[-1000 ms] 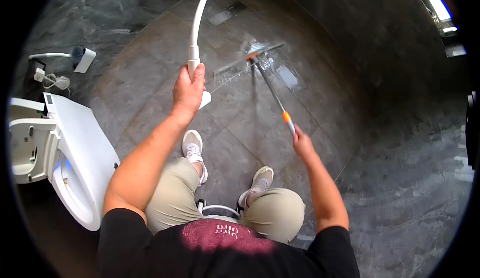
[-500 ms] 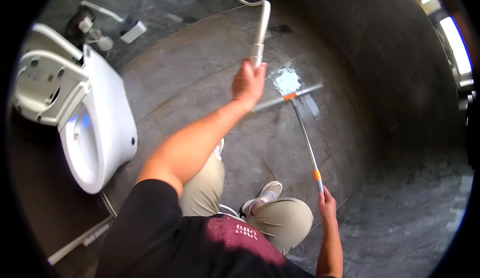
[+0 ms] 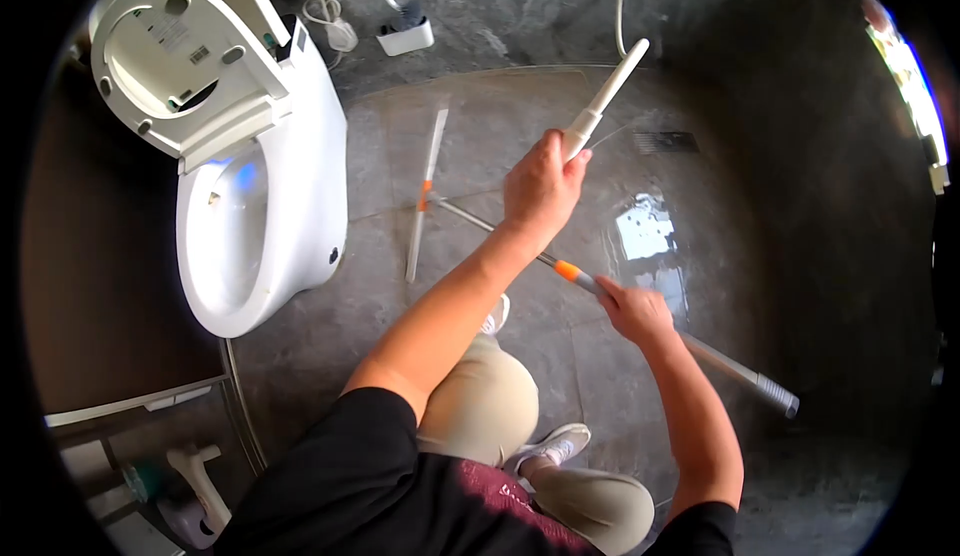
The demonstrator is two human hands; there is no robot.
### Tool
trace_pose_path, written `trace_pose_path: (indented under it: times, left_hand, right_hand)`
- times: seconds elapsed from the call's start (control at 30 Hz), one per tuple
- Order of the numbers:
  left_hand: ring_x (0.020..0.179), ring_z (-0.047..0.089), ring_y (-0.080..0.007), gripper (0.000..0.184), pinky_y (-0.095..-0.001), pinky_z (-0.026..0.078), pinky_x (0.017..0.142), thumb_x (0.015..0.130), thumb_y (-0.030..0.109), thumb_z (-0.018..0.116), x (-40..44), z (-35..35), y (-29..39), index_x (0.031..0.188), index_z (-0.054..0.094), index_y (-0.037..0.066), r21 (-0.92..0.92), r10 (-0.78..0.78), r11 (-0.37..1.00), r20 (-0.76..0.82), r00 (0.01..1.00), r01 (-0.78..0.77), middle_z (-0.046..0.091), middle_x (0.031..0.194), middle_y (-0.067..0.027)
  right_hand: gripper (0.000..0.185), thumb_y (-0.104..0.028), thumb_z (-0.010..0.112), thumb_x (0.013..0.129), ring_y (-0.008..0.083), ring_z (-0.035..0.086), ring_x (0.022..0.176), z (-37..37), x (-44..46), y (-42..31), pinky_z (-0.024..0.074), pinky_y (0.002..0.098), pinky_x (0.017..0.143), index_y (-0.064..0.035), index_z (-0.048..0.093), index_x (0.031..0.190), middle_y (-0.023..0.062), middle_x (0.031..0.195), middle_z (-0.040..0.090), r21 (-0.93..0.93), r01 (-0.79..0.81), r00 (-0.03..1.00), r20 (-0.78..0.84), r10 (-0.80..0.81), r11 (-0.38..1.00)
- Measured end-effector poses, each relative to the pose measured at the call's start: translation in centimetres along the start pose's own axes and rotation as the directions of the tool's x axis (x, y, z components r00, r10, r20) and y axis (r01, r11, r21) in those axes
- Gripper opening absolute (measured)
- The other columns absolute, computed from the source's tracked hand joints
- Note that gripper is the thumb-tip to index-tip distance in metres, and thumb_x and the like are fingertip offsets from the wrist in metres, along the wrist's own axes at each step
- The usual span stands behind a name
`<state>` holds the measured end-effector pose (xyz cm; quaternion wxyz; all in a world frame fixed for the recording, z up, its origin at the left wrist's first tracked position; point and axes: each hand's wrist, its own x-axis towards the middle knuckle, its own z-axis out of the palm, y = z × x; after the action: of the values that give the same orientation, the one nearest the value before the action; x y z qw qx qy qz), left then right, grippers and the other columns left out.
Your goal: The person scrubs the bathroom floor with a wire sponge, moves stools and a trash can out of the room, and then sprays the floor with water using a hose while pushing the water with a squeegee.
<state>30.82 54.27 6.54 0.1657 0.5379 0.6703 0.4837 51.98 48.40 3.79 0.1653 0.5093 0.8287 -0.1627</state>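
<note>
My left hand (image 3: 541,184) is closed around a white shower wand (image 3: 617,81), held over the floor with its hose trailing up toward the wall. Closed on the grey pole of a floor squeegee (image 3: 465,213) is my right hand (image 3: 638,314). The squeegee's long blade (image 3: 415,234) stands left of my arms, in front of the toilet, at floor level. Its ribbed grip end sticks out behind my right hand. My left forearm hides part of the pole.
A white toilet (image 3: 310,186) with its lid and seat raised stands on the left. Near the wall are a toilet brush in a white holder (image 3: 407,38) and a plug with a cable. A floor drain (image 3: 666,143) lies ahead to the right. Wet patches on the dark tiles reflect light.
The squeegee blade has swung from the wet patch on the right over to the left, nearer the toilet. My right hand has come forward and inward. The camera view has also shifted.
</note>
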Motion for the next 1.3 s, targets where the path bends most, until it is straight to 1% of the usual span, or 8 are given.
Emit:
trace_pose_path:
  times: [0.1,0.17,0.37,0.6,0.7,0.93,1.07,1.3]
  left_hand:
    - [0.072,0.060,-0.0360,0.027,-0.0440,0.045,0.060,0.084,0.030,0.059,1.1,-2.3,-4.2,0.093,0.052,0.005,0.135,0.036,0.990,-0.059,0.998,-0.028,0.061,0.079,-0.0161]
    - [0.070,0.060,-0.0345,0.027,-0.0439,0.046,0.058,0.083,0.028,0.060,2.2,-3.8,-6.9,0.094,0.051,0.006,0.253,0.063,0.967,-0.078,0.995,-0.042,0.061,0.078,-0.0154]
    - [0.074,0.061,-0.0340,0.031,-0.0447,0.046,0.062,0.085,0.034,0.057,4.3,-6.5,-13.6,0.101,0.050,0.009,0.412,0.011,0.911,-0.106,0.994,0.034,0.062,0.082,-0.0142]
    - [0.077,0.060,-0.0338,0.033,-0.0434,0.046,0.064,0.085,0.034,0.057,4.3,-6.4,-17.0,0.103,0.050,0.007,0.359,0.006,0.933,-0.121,0.993,0.038,0.062,0.086,-0.0140]
    - [0.076,0.060,-0.0337,0.033,-0.0431,0.045,0.064,0.085,0.033,0.058,4.6,-5.7,-17.2,0.102,0.050,0.007,0.311,-0.028,0.949,-0.110,0.994,0.061,0.062,0.084,-0.0138]
    - [0.078,0.060,-0.0355,0.034,-0.0424,0.045,0.065,0.085,0.030,0.058,2.8,-4.7,-17.8,0.106,0.050,0.006,0.230,-0.023,0.972,-0.113,0.993,0.048,0.062,0.087,-0.0157]
    - [0.079,0.060,-0.0337,0.034,-0.0412,0.045,0.067,0.086,0.029,0.058,2.2,-4.3,-17.5,0.108,0.049,0.004,0.099,-0.102,0.988,-0.154,0.983,0.118,0.062,0.087,-0.0161]
    - [0.078,0.056,-0.0251,0.031,-0.0367,0.044,0.070,0.087,0.023,0.056,1.9,-2.2,-15.5,0.107,0.048,0.002,0.025,-0.141,0.989,-0.075,0.987,0.144,0.057,0.087,-0.0118]
  right_hand:
    - [0.026,-0.025,0.043,0.090,0.0264,0.064,0.078,-2.9,9.8,-5.1,0.0496,0.0402,0.063,-0.0188,0.048,0.115,0.0073,0.086,0.065,-0.096,0.165,0.981,0.119,-0.153,0.982]
    - [0.026,-0.026,0.043,0.091,0.0235,0.064,0.082,-2.0,16.1,-7.3,0.0503,0.0375,0.066,-0.0190,0.049,0.114,0.0049,0.088,0.065,-0.184,0.245,0.969,0.022,-0.246,0.952]
    - [0.027,-0.029,0.044,0.091,0.0208,0.064,0.086,-0.9,25.6,-5.5,0.0514,0.0349,0.068,-0.0195,0.052,0.115,0.0033,0.094,0.065,-0.275,0.207,0.966,-0.096,-0.241,0.939]
    - [0.033,-0.031,0.045,0.090,0.0296,0.060,0.091,-5.4,21.5,9.9,0.0479,0.0415,0.075,-0.0254,0.049,0.122,0.0095,0.099,0.063,-0.150,-0.089,0.994,0.046,0.096,0.985]
    - [0.036,-0.031,0.046,0.090,0.0292,0.060,0.092,-7.0,17.8,16.8,0.0473,0.0403,0.079,-0.0269,0.047,0.126,0.0100,0.098,0.063,-0.176,-0.236,0.972,-0.023,0.236,0.956]
    - [0.034,-0.033,0.045,0.090,0.0286,0.063,0.078,-8.4,10.6,18.2,0.0499,0.0400,0.069,-0.0251,0.052,0.123,0.0131,0.084,0.064,-0.335,-0.394,0.919,-0.136,0.370,0.856]
    - [0.035,-0.034,0.048,0.088,0.0306,0.061,0.089,-3.5,9.6,16.2,0.0485,0.0394,0.074,-0.0213,0.054,0.120,0.0121,0.091,0.064,0.111,-0.458,0.868,-0.159,0.471,0.882]
    - [0.039,-0.031,0.042,0.089,0.0291,0.055,0.105,-1.0,18.5,15.4,0.0444,0.0392,0.085,-0.0226,0.047,0.126,0.0104,0.109,0.060,0.240,-0.479,0.867,-0.019,0.497,0.845]
